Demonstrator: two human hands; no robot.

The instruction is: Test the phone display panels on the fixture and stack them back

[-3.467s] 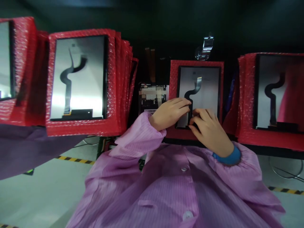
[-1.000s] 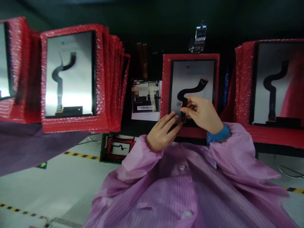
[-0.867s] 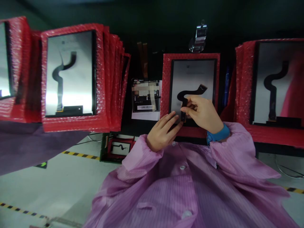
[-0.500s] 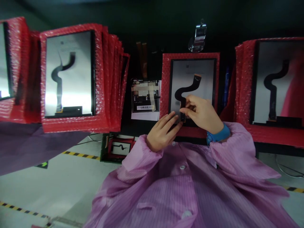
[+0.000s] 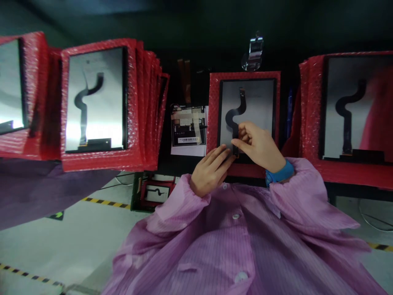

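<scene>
A display panel lies back side up on a red bubble-wrap sheet before me. An S-shaped black flex cable runs up its silvery back from the lower edge. My right hand is closed at the cable's lower stretch, thumb and curled index finger at its right edge. What sits between the fingertips is partly hidden. My left hand lies with outstretched fingers on the panel's lower left, fingertips beside the cable's foot.
Left stands a stack of red bubble-wrap sheets topped by a similar panel; another panel lies on red wrap at right. A circuit-board unit, a metal tally counter and a blue pen surround the work.
The cable's free upper end has swung left and now points up the panel. My right hand stays near the cable's lower stretch, and my left hand has hardly moved. The view shifted slightly.
</scene>
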